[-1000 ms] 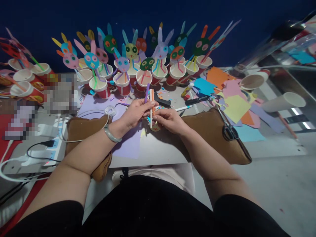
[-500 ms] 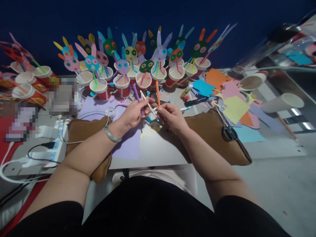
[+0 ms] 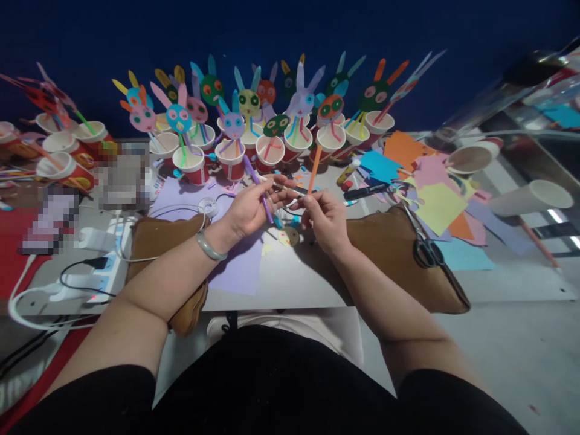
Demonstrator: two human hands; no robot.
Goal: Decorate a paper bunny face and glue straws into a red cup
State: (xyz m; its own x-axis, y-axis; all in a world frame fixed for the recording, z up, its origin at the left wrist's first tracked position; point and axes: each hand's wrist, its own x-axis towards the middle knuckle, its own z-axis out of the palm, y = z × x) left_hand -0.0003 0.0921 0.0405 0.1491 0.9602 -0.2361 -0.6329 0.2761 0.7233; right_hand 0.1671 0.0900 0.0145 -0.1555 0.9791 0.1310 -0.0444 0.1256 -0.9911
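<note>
White straw (image 3: 294,191) between hands above tabletop (image 3: 290,287), long axis roughly along front edge; reaches fingers of both, neither clearly nearer. Left hand (image 3: 249,209): palm turned up, fingers curled around purple straw (image 3: 267,209). Right hand (image 3: 325,220): fingertips pinching orange straw (image 3: 314,169), upper end toward back edge.

I count two hands of mine (image 3: 249,211) (image 3: 325,222) holding one purple straw (image 3: 251,171) and one orange straw (image 3: 314,170), two cushions (image 3: 392,251) (image 3: 156,234), one scissors (image 3: 426,252).

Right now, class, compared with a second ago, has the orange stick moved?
Yes. Judged against the scissors, the orange stick in the right hand has moved rightward in the picture, nearer to them.
</note>
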